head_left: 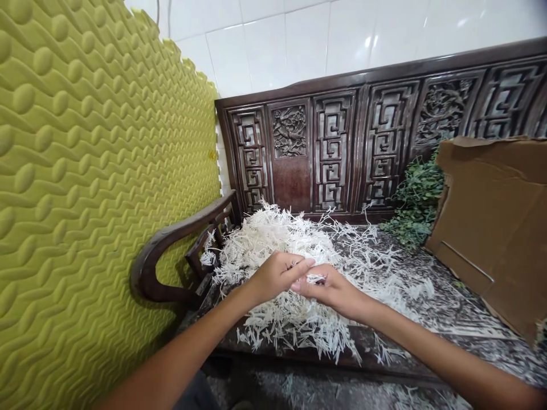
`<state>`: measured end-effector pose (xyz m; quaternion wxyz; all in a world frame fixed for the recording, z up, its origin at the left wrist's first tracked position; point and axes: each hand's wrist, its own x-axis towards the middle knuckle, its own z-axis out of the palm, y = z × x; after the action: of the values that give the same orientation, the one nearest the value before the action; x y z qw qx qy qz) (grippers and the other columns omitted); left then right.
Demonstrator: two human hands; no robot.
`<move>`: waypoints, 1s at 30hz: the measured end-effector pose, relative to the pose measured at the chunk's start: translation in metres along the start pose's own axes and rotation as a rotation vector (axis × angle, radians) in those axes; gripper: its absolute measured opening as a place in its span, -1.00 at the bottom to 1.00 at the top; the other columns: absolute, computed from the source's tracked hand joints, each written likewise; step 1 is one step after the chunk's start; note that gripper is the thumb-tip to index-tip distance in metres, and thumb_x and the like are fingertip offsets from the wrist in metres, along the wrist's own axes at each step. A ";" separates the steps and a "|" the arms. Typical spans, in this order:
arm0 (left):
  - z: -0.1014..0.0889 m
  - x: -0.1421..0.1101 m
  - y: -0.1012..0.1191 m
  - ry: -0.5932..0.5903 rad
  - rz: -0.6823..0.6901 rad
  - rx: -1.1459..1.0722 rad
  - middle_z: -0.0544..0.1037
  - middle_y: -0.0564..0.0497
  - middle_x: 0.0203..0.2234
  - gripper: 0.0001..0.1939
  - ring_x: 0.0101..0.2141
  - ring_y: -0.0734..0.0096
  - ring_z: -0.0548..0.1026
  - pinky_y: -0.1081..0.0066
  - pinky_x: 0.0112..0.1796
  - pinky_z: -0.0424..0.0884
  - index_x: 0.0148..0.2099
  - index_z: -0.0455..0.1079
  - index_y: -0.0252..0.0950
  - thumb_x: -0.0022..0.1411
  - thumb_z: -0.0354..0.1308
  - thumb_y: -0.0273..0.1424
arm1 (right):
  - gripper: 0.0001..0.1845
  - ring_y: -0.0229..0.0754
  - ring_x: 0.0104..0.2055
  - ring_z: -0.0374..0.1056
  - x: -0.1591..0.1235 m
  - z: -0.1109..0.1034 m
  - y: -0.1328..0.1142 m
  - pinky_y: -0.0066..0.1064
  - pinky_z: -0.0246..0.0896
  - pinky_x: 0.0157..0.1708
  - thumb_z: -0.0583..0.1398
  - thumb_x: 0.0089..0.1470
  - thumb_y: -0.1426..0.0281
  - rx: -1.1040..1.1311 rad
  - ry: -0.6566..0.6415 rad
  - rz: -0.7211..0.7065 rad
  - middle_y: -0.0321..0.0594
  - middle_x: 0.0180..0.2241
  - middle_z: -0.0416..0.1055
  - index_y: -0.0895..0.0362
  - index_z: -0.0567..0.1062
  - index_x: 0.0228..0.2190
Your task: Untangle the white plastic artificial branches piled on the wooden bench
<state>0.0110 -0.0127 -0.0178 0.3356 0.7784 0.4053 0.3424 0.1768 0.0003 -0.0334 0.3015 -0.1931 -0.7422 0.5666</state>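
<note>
My left hand and my right hand meet over a big heap of white branching plastic sprigs on a dark wooden bench. The thumbs and fingers of both hands are pinched close together, almost touching. Thin white sprig stems poke out from the curled fingers of my right hand. What sits between the left fingertips is mostly hidden, though white strands show right beside them. More sprigs spill over the bench's front edge below my hands.
The carved bench back runs along a white tiled wall. A curved wooden armrest and a yellow foam mat stand at the left. On the right, a cardboard piece leans beside green artificial foliage. White bits litter the seat and floor.
</note>
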 end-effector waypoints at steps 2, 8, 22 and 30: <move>-0.001 -0.001 0.003 0.029 0.037 0.148 0.16 0.15 -0.70 -0.53 -0.62 0.57 0.15 0.48 -0.53 0.07 -0.61 0.09 -0.29 0.33 -0.07 -0.23 | -0.80 -0.33 -0.57 -0.06 0.000 -0.001 -0.005 -0.45 -0.17 -0.57 0.17 0.09 0.31 -0.035 -0.004 0.042 -0.42 -0.60 0.11 0.11 0.43 -0.53; -0.004 0.000 0.001 0.030 0.058 0.252 0.17 0.16 -0.70 -0.54 -0.63 0.58 0.14 0.47 -0.54 0.09 -0.59 0.12 -0.29 0.36 -0.11 -0.24 | -0.70 -0.35 -0.61 -0.15 0.004 0.006 -0.005 -0.47 -0.21 -0.63 0.04 0.08 0.41 -0.165 0.090 0.179 -0.42 -0.64 0.01 0.11 0.19 -0.65; -0.008 0.001 -0.011 0.214 -0.029 0.287 0.06 0.17 -0.72 -0.47 -0.64 0.57 0.06 0.46 -0.55 -0.02 -0.61 0.01 -0.30 0.38 -0.18 -0.16 | -0.65 -0.34 -0.65 -0.15 0.028 0.018 -0.001 -0.43 -0.27 -0.61 -0.01 0.06 0.31 -0.487 0.316 0.232 -0.43 -0.71 -0.08 0.09 0.04 -0.69; -0.006 -0.011 -0.013 0.230 -0.099 0.430 0.07 0.16 -0.73 -0.46 -0.68 0.59 0.06 0.48 -0.60 -0.03 -0.60 0.04 -0.29 0.37 -0.22 -0.12 | -0.60 -0.34 -0.69 -0.11 0.027 0.025 -0.012 -0.43 -0.26 -0.65 0.00 0.07 0.29 -0.746 0.310 0.297 -0.41 -0.76 -0.02 0.09 0.04 -0.72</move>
<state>-0.0036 -0.0147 -0.0280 0.1302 0.7669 0.5421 0.3179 0.1402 -0.0039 -0.0204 0.2340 -0.4765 -0.8063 0.2607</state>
